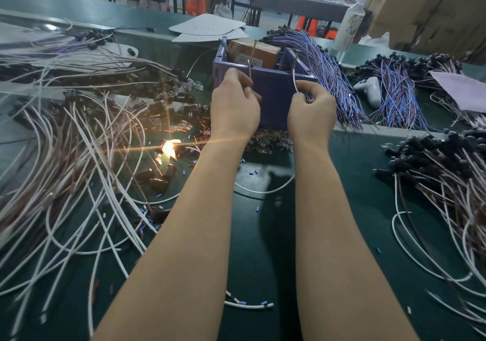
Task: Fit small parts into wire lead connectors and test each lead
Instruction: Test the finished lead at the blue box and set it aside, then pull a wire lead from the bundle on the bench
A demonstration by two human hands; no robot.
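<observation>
- Two ends of a wire lead are held up before one purple box: a brown wire end is pinched in the grip of the left hand, and a white wire end in the grip of the right hand. Both grips are clenched on wire.
- One lit bulb is seen glowing on the worktop, left of the forearms. A test is judged to be under way, though the wiring from bulb to hands cannot be traced.
- Scores of leads, too many to be counted, are spread in a left heap and a right heap. Which heap has been tested cannot be told, and the job is judged to be mid-run with much left.
- Loose black connectors and clear glass bulbs lie unfitted near the left heap. Their number cannot be fixed.
- Two blue wire bundles are laid behind, one beside the box and one further right.
- One cardboard carton is lodged inside the purple box.
- One white controller, one bottle and one paper sheet are left at the far right.
</observation>
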